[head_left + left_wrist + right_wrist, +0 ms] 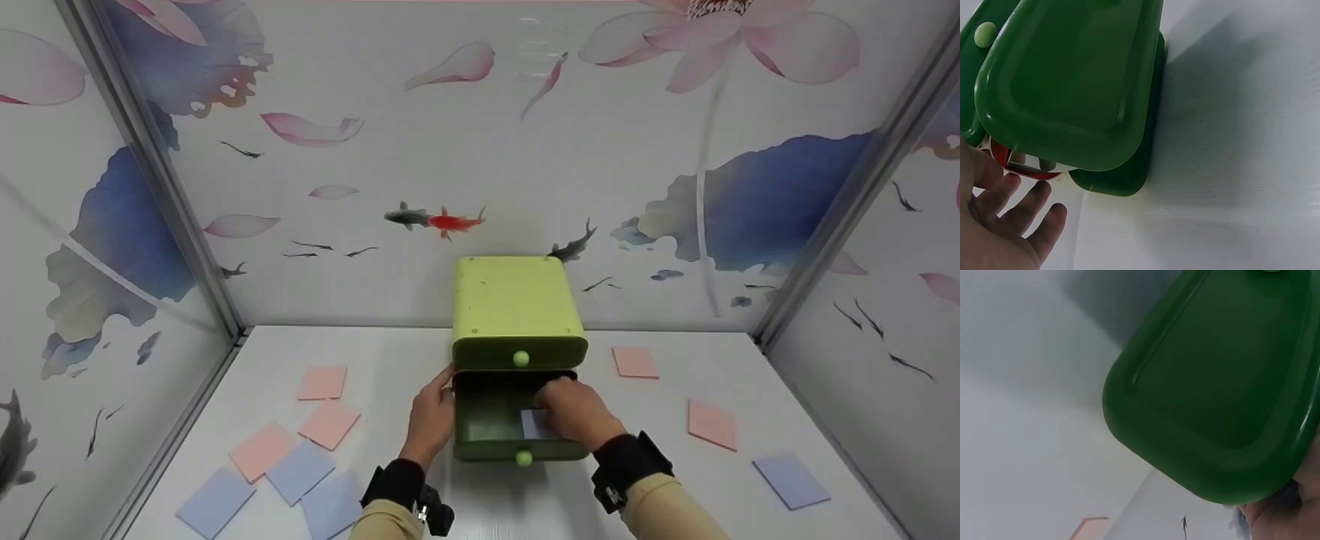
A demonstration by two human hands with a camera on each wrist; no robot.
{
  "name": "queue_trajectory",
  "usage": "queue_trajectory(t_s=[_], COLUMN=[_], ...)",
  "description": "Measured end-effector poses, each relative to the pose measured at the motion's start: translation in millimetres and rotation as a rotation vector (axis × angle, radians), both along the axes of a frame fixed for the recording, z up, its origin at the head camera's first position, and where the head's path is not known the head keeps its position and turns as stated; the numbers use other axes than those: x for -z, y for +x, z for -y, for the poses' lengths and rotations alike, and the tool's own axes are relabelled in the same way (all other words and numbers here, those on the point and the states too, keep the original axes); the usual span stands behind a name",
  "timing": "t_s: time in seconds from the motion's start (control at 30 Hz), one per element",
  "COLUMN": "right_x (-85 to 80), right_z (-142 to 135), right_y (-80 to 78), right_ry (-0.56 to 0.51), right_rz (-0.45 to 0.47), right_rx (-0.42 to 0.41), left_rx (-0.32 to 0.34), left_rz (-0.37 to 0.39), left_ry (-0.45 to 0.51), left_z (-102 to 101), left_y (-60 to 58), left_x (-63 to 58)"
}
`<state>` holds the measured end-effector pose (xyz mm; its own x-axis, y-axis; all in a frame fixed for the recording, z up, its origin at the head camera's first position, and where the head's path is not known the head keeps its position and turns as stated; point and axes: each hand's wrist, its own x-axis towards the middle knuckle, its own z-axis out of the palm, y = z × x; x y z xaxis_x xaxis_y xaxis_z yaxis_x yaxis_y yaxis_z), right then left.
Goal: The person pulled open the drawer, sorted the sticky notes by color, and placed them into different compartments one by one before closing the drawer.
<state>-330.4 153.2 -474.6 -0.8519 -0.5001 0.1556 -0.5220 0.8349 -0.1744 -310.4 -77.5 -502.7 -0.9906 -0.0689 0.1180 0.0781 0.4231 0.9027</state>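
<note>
So the small blue card (536, 424) is lying in the pulled-out lower drawer (487, 451) of a little green cabinet (517, 296), just below and right of centre frame. The right hand (577, 412) is dipped in over the drawer's right side, right at that card; its fingertips are hidden, so I can't tell if it's actually pinching it. The left hand (431, 420) is alongside the drawer's left side, fingers loosely spread, not gripping anything I can see. Drawer floor stretches left of the card, and the drawer's front edge juts toward the bottom of the frame, under the closed upper drawer (480, 352). White desk (405, 352) shows on both sides of the cabinet: three pink cards (330, 424) and three more blue cards (300, 471) lower left, two pink cards (712, 425) and a lone blue card (791, 480) over right. Behind it all, a white wall (420, 292) with painted lotus and fish, metal posts (176, 191) at both corners.
</note>
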Motion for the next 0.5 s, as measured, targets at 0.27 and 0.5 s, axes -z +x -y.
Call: queue_trajectory(t_s=[0.27,0.5], right_x=[-4.8,-13.5], right_z=[-3.7,-21.3], right_y=[1.6,5.8], right_ry=[-0.001,-0.073], right_rz=[-0.027,-0.083], right_rx=[0.002,0.007], left_rx=[-0.003,0.002], left_rz=[-0.019,-0.030], left_ry=[-0.009,0.013], left_z=[-0.7,-1.2], left_y=[-0.2,-0.9], left_x=[0.5,2.0])
